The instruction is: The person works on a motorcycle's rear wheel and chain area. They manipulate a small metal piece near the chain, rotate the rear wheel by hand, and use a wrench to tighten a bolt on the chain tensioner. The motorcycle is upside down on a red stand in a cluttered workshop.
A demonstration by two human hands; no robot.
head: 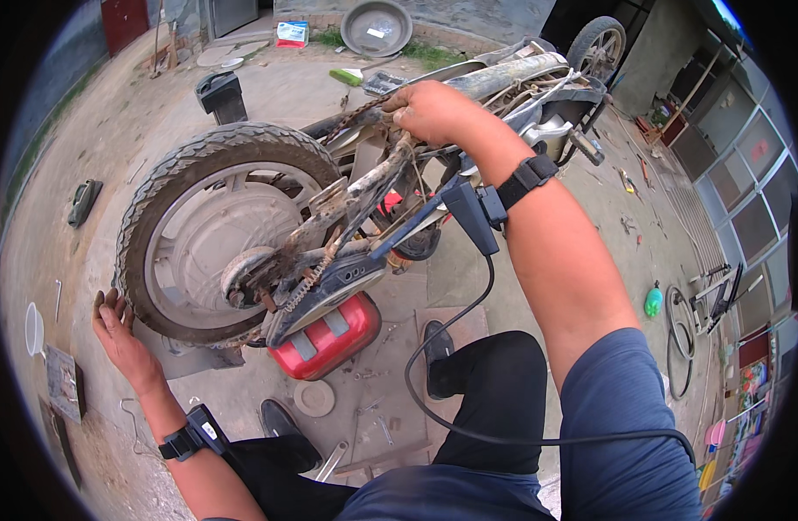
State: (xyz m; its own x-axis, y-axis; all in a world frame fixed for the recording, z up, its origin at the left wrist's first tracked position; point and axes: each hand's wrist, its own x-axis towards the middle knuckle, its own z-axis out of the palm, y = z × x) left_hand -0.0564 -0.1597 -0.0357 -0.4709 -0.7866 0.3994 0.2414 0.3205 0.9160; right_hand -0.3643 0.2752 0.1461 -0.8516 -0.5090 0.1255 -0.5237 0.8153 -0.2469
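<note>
A dirty motorbike lies tipped over before me, its rear wheel tyre (135, 195) facing me on the left. My right hand (425, 112) grips a rusty part at the frame near a rusty chain (353, 119); the fingertips are partly hidden. At the tyre's lower left edge is my left hand (116, 325), palm turned up with fingers apart, close to the rubber; whether it touches is unclear. A coil spring (311, 280) runs along the swingarm (327, 211). Under the bike sits a red rounded tank or box (327, 338) with grey strips.
Spanners (386, 430) and a round disc (314, 398) lie by my feet. A black container (223, 98) stands behind the wheel, a metal basin (376, 28) by the wall. At left is a tray (64, 384); at right, a green bottle (653, 301) and an inner tube or hose (680, 325).
</note>
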